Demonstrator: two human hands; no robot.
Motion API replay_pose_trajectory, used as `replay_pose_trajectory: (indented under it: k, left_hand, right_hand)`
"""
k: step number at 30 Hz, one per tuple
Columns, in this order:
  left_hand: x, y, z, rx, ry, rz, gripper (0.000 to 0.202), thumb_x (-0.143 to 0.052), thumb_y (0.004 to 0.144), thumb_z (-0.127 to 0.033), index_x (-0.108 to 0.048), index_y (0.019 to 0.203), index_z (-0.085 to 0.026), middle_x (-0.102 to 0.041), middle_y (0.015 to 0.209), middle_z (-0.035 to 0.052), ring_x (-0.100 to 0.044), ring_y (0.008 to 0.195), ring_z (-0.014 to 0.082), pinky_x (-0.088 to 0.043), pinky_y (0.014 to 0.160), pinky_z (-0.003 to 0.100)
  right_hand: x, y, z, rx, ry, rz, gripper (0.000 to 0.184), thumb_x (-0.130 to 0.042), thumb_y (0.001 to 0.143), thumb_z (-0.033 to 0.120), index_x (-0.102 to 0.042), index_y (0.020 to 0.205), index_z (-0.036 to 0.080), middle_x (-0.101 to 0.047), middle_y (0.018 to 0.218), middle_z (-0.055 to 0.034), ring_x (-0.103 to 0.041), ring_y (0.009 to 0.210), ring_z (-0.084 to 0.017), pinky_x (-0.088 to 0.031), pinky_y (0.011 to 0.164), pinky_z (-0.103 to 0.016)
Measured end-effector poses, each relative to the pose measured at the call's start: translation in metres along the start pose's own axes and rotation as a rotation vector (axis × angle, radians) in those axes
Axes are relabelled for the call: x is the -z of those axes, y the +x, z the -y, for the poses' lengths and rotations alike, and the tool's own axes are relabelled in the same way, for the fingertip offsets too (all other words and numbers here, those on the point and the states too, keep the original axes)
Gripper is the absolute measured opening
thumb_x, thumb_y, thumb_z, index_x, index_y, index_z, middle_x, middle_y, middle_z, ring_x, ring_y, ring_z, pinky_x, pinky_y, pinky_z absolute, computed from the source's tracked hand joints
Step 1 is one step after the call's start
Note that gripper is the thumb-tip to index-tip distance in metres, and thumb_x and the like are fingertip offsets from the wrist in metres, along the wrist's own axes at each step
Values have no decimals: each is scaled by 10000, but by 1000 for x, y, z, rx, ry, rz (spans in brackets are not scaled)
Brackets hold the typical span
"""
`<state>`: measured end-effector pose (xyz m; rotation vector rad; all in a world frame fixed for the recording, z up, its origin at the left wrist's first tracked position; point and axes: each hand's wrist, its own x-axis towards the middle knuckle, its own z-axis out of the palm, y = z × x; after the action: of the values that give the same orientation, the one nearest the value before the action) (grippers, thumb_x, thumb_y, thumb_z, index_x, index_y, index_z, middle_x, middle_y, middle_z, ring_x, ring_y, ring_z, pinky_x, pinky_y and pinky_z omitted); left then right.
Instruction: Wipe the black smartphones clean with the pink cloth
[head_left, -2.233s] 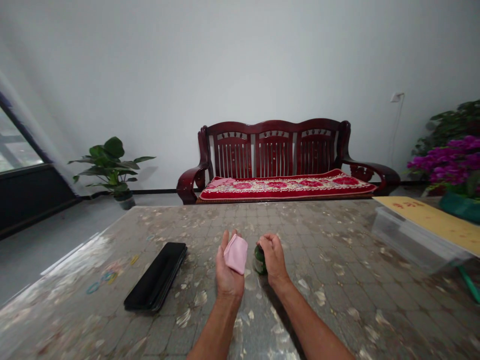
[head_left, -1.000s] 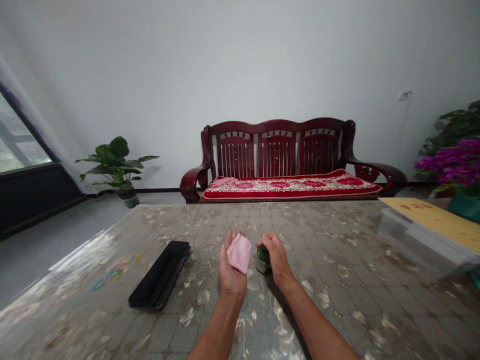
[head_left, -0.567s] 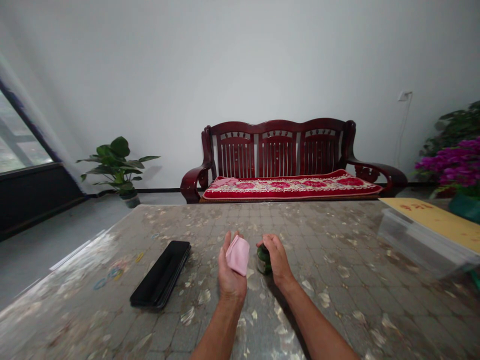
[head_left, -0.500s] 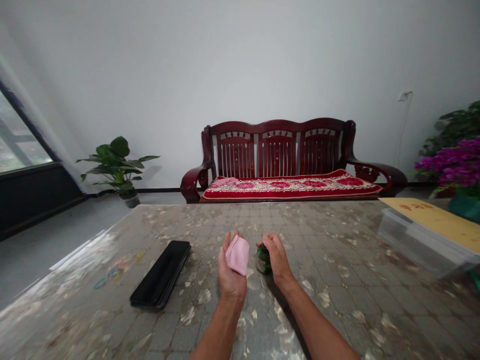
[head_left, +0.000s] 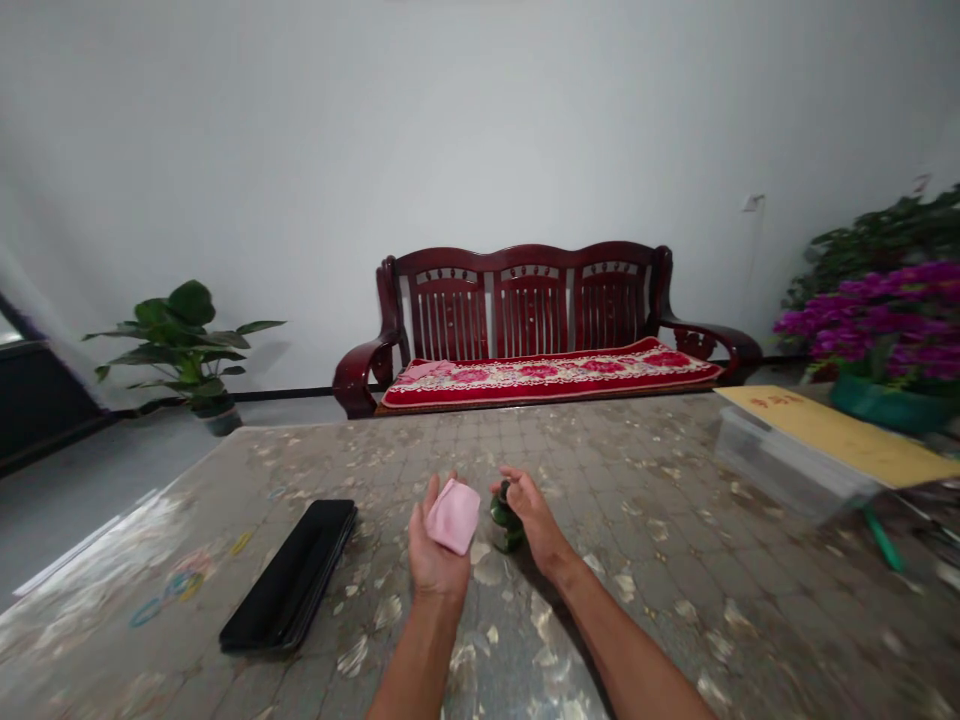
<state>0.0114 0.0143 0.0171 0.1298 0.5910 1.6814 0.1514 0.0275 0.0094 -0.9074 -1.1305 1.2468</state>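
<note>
My left hand (head_left: 435, 545) is raised palm-up over the table (head_left: 637, 530) and holds a small folded pink cloth (head_left: 452, 515) between thumb and fingers. Just to its right, my right hand (head_left: 530, 512) is wrapped around a small dark green bottle (head_left: 505, 520) that stands on the table top. The bottle is partly covered by my fingers. The two hands are close together, a few centimetres apart.
A long flat black case (head_left: 289, 575) lies on the table to the left. A clear plastic box with a yellow lid (head_left: 802, 445) and a green pen (head_left: 879, 535) are at the right, beside purple flowers (head_left: 870, 320). A red wooden bench (head_left: 536, 330) and a potted plant (head_left: 184, 345) stand behind.
The view has swung to the right and blurred slightly, so everything sits further left in frame. Both hands keep their hold on the cloth and the bottle.
</note>
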Motion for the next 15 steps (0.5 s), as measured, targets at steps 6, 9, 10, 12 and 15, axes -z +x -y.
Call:
replay_pose_trajectory:
  k: [6,9,10,12,15]
  left_hand:
    - [25,25,-7,118,13,130,401,-397,1014,-386,-649,1291,-242,-715,1234,96,-692,1101,250,-587,850,376]
    - [36,32,-3,164,-12,180,420,-447,965,-221,-600,1356,-217,-705,1252,116,-693,1112,257,-590,872,380]
    - [39,34,-2,173,-26,195,458,-457,946,-176,-572,1387,-217,-701,1258,117,-693,1116,254,-585,893,377]
    - [45,39,2,206,-52,239,522,-464,928,-136,-518,1441,-220,-689,1275,120,-688,1126,261,-579,920,384]
    - [54,47,7,260,-125,338,530,-457,956,-168,-466,1481,-237,-664,1309,120,-675,1146,273,-581,926,385]
  right_hand:
    - [17,4,-7,54,-568,29,488,-787,540,232,-659,1011,216,-691,908,15,-625,829,-191,-486,773,-295]
    - [40,15,-3,31,-755,-160,459,-789,547,228,-678,993,236,-710,868,40,-653,796,-181,-492,723,-255]
    - [53,20,1,16,-784,-234,453,-797,550,243,-678,987,235,-715,866,37,-661,801,-185,-495,723,-252]
    - [86,33,11,-13,-827,-381,452,-778,598,270,-665,1033,224,-726,898,11,-675,840,-195,-499,742,-257]
    - [143,51,31,-70,-911,-636,450,-738,653,300,-652,1085,214,-735,941,-43,-686,866,-222,-501,742,-282]
